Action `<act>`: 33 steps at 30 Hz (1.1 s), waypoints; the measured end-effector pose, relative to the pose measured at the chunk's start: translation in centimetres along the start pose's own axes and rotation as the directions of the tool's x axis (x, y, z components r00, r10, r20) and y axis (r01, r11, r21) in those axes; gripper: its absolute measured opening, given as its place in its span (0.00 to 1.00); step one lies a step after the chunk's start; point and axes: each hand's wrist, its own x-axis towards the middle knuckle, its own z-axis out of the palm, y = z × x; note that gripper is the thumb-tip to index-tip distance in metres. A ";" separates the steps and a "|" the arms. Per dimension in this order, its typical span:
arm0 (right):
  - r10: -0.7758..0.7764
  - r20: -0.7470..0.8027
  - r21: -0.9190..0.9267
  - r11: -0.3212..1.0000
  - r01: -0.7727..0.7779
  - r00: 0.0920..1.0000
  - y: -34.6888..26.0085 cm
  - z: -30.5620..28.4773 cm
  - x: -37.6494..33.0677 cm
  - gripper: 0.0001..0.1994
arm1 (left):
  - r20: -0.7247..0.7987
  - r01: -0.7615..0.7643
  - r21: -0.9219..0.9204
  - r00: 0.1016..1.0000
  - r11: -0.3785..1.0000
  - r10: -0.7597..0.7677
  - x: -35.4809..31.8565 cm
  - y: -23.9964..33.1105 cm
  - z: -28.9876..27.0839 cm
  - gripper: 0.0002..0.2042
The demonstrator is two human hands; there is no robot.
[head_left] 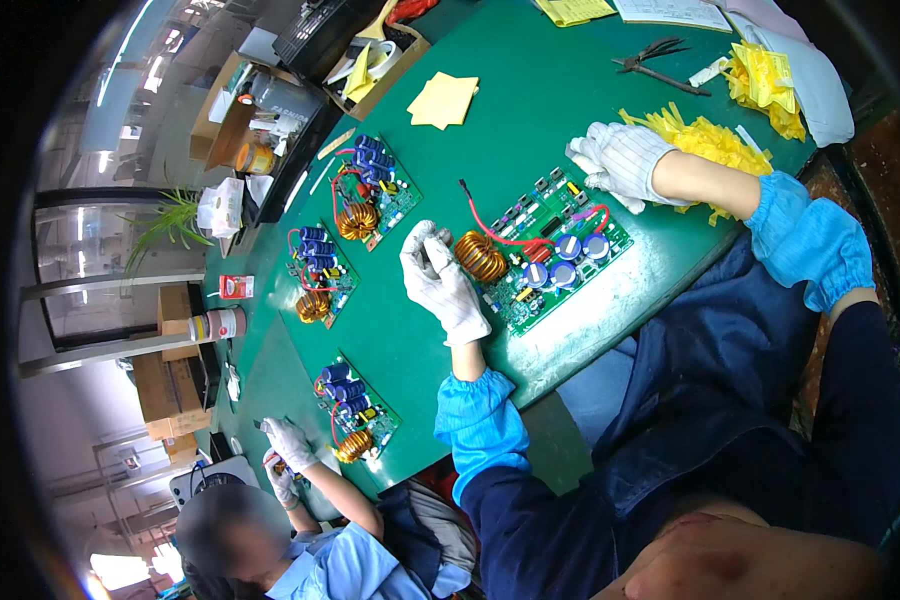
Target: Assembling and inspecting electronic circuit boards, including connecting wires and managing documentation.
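A green circuit board (555,250) lies before me on the green table. It carries a copper-wound coil (481,257), several blue capacitors (563,274) and a red wire that arches up to a black tip. My left hand (442,283), in a white glove, is beside the coil at the board's left end. Its fingers are curled together, and whatever may be between them is hidden. Past the board's far right corner is my right hand (625,163), also gloved, next to a pile of yellow strips (705,140). Its fingers are slightly bent, with the thumb apart, and nothing shows in it.
Similar boards lie to the left (375,190), (320,272) and nearer the co-worker (355,410). Yellow paper squares (443,100), pliers (660,67) and a second yellow bundle (765,85) rest farther off. At lower left a co-worker's gloved hands (288,445) work at the table.
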 end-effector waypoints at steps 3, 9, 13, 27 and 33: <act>0.016 -0.028 0.044 0.999 -0.015 0.999 -0.6 0.7 0.2 0.22 | 0.013 0.005 -0.046 1.000 0.999 -0.005 0.3 0.0 -0.5 0.11; 0.087 -0.151 -0.021 0.996 -0.091 0.985 -2.2 2.3 1.0 0.17 | 0.202 -0.303 0.134 0.940 0.944 0.274 0.6 -1.5 -1.3 0.08; 0.109 -0.182 -0.020 0.993 -0.114 0.977 -2.2 2.5 1.0 0.17 | 0.483 -0.630 0.293 0.746 0.719 0.458 0.7 -1.4 -0.4 0.08; 0.046 -0.221 -0.045 0.997 -0.057 0.974 -1.6 4.4 1.6 0.23 | 0.490 -0.552 0.325 0.793 0.768 0.362 0.3 -1.7 -0.7 0.09; 0.037 -0.192 0.210 0.978 0.004 0.981 2.0 1.8 0.9 0.14 | 0.483 -0.575 0.303 0.780 0.760 0.398 0.4 -1.6 0.6 0.07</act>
